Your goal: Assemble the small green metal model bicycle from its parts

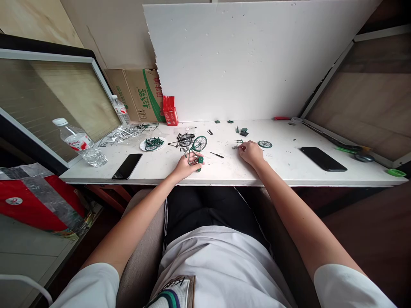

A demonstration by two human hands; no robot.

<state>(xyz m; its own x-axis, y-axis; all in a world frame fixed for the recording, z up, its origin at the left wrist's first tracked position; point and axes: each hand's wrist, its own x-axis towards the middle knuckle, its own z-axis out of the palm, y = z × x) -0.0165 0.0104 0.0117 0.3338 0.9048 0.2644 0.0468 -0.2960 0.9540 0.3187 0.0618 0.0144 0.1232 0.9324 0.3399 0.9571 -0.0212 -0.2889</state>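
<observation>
My left hand (186, 167) is closed around a small green model bicycle (199, 144) above the front of the table. One spoked wheel points away from me, and a green block-like part shows by my thumb. My right hand (251, 152) rests on the table with its fingertips curled together at some small parts (238, 142). Whatever those fingers pinch is too small to make out. A loose spoked wheel (265, 144) lies just right of that hand. Between the hands lies a thin dark screwdriver-like tool (217, 155).
Behind my left hand are black bicycle parts (186, 139) and a white plate (143, 146) of green parts. Farther left are a phone (127, 166), a water bottle (84, 143) and crumpled plastic with sprues (123, 133). Another phone (323, 158) lies right. Small green pieces (244, 131) sit behind.
</observation>
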